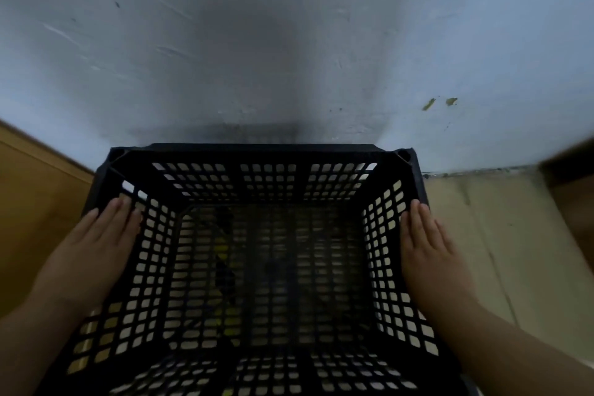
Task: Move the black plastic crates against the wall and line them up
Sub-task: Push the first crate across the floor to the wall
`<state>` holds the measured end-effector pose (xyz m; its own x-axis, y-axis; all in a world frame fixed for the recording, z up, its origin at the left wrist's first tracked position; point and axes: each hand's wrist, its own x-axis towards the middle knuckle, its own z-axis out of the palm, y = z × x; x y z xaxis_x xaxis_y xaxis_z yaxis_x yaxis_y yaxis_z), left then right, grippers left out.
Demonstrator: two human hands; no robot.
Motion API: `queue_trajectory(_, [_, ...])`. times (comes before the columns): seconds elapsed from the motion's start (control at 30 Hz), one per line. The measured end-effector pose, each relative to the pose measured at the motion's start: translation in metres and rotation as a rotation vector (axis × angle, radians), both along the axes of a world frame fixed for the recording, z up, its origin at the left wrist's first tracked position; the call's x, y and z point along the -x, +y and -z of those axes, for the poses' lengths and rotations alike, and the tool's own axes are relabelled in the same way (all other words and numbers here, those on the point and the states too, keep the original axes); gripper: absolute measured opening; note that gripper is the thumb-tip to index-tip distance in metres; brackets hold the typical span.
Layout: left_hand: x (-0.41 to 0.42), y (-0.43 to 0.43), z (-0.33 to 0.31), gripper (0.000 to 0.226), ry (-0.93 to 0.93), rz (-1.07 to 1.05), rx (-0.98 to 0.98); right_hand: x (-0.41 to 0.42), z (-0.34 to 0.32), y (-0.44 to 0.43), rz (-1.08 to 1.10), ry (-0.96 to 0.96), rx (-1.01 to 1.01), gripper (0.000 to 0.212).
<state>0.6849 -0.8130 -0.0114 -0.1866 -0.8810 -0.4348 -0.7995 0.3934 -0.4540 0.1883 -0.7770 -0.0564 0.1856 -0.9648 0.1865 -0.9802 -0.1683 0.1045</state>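
Note:
A black plastic crate (260,154) with lattice walls fills the lower middle of the head view, seen from above. Its far rim sits close to the pale wall (289,42). My left hand (96,244) lies flat against the crate's left rim, fingers straight and together. On the opposite rim my right hand (427,244) is pressed flat the same way. Neither hand curls around the rim. Yellow and dark shapes show through the crate's bottom grid, too blurred to name.
A brown cardboard box (35,190) stands directly left of the crate. Another brown box edge (572,183) shows at the far right. Pale floor tiles (482,235) lie between the crate and that box. My shadow darkens the wall.

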Motion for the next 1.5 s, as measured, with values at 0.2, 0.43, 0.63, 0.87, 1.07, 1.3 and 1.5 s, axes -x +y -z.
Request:
queue_trajectory(0.2, [-0.043,-0.014,0.048,0.128,0.042,-0.194,0.013,-0.021,0.005,-0.014,0.001,-0.027,-0.005,0.054])
queue_trajectory(0.43, [-0.031,-0.023,0.041,0.121,-0.025,-0.218,-0.022,-0.036,0.000,-0.039,0.002,-0.055,-0.016,0.072])
queue_trajectory(0.63, [-0.015,-0.030,0.028,0.103,-0.044,-0.186,0.128,-0.037,0.000,-0.058,0.000,-0.050,-0.020,0.057])
queue_trajectory(0.87, [0.008,-0.028,0.009,0.074,-0.091,-0.193,0.045,-0.032,0.002,-0.064,-0.025,0.013,-0.090,0.058])
queue_trajectory(1.07, [0.011,-0.024,-0.007,0.078,-0.084,-0.158,0.108,-0.034,-0.002,-0.064,-0.023,0.019,-0.085,0.059])
queue_trajectory(1.3, [0.081,-0.030,-0.070,0.068,0.105,-0.103,0.159,-0.033,-0.065,-0.043,0.153,0.006,-0.036,0.066])
queue_trajectory(1.5, [0.221,-0.002,-0.162,0.076,0.344,0.076,0.140,0.011,-0.177,0.057,0.441,-0.056,-0.165,0.065])
